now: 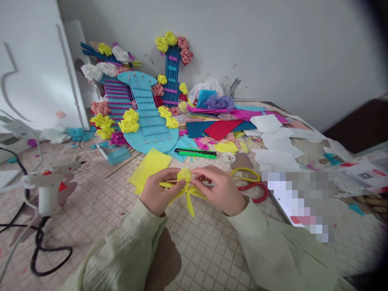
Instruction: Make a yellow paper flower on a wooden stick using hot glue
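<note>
Both my hands meet over the tiled floor and hold one yellow felt piece (185,182) with strips hanging down from it. My left hand (160,194) is closed round its left strips. The fingers of my right hand (218,190) pinch its right side and top. Just behind lies a flat yellow felt sheet (150,166). Scissors with yellow and red handles (253,182) lie right of my right hand.
A white glue gun (47,188) with a black cable (39,250) stands at the left. A green utility knife (197,153) lies behind the hands. Blue craft panels with felt flowers (145,109) lean on the wall. Felt scraps and white sheets (273,137) cover the right side.
</note>
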`<state>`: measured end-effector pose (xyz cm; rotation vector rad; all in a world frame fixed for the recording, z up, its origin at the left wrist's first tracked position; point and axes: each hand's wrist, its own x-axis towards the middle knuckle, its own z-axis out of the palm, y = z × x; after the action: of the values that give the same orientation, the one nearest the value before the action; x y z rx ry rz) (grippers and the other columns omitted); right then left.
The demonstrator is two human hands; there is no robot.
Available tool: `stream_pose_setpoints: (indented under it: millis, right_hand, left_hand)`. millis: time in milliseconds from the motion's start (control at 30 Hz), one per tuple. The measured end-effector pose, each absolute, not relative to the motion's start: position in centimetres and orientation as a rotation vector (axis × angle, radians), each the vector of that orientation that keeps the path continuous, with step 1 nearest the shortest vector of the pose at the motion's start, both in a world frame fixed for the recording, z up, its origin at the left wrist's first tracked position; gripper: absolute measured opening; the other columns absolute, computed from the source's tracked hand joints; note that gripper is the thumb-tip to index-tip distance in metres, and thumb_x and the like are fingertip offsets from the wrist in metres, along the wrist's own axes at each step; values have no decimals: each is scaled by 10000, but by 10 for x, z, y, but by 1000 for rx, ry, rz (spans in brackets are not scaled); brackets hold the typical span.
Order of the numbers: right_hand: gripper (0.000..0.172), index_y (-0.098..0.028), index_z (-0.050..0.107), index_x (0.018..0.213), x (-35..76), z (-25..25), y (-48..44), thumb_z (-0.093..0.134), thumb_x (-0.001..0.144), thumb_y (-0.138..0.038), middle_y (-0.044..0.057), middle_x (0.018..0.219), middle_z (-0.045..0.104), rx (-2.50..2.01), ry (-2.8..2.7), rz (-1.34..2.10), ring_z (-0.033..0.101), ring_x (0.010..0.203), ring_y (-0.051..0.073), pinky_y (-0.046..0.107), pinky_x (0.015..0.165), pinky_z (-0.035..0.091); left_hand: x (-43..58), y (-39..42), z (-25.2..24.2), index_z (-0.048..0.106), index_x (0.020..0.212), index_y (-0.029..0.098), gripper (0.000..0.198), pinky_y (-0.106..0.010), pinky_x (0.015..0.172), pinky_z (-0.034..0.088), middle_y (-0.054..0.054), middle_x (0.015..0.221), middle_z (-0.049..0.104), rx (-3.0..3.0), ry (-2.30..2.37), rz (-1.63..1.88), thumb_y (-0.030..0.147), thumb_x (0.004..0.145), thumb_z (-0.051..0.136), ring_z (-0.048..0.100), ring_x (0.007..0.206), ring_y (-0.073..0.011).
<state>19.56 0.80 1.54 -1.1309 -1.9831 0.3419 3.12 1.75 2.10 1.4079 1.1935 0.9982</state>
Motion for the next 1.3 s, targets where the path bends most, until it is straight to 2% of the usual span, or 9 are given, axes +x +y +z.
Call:
stream_pose_setpoints:
  millis: [167,300,433,667,767,900,1033,1300]
  right_hand:
    - [109,-179,561,842,194,15,7,535,737,-186,21,769,602,-1141,-1909,343,542,719,123,251,660,447]
    - [81,-183,559,803,194,18,7,545,724,-189,10,740,600,-1177,-1833,419,544,677,113,228,592,440]
    - [69,-183,559,785,194,21,8,536,726,-212,17,748,604,-1202,-1738,544,554,659,112,217,554,448]
    - [76,-175,557,772,194,17,10,543,716,-223,31,745,612,-1190,-1644,670,566,650,123,224,557,466]
    - [65,-174,555,767,193,14,11,542,714,-210,28,744,610,-1187,-1656,668,561,643,119,223,561,463]
    - [72,-173,559,777,191,13,10,542,717,-207,28,746,604,-1199,-1688,641,555,652,119,225,570,463]
    - [60,-171,559,767,190,14,9,539,723,-206,31,733,585,-1187,-1729,553,533,647,122,236,569,451]
    - [47,-174,578,749,190,13,11,547,721,-195,31,706,579,-1127,-1770,471,525,642,129,238,555,442]
  left_hand:
    - [31,17,24,559,920,146,356,-252,633,509,-56,858,640,1522,1189,1014,248,592,648,607,788,-180]
    - [31,15,25,546,978,153,417,-228,567,496,-64,881,604,1522,1249,1052,257,588,651,579,836,-197]
    - [28,16,27,535,980,147,380,-247,653,491,-68,926,589,1432,1085,1100,248,626,628,573,833,-178]
    - [28,15,27,420,1096,137,557,-282,678,488,-61,843,605,1356,1029,1023,226,598,656,595,760,-169]
    - [29,15,26,445,1072,133,521,-271,685,482,-49,815,604,1394,1068,1031,226,601,648,592,724,-148]
    - [27,17,28,484,1047,141,488,-242,616,483,-51,844,585,1446,1122,1033,214,591,641,577,705,-143]
    - [25,17,32,466,1071,151,513,-248,597,485,-42,823,575,1452,1112,997,220,593,638,572,661,-133]
    - [27,15,29,513,992,150,380,-266,637,492,-70,853,592,1468,1199,1060,271,641,594,578,811,-184]
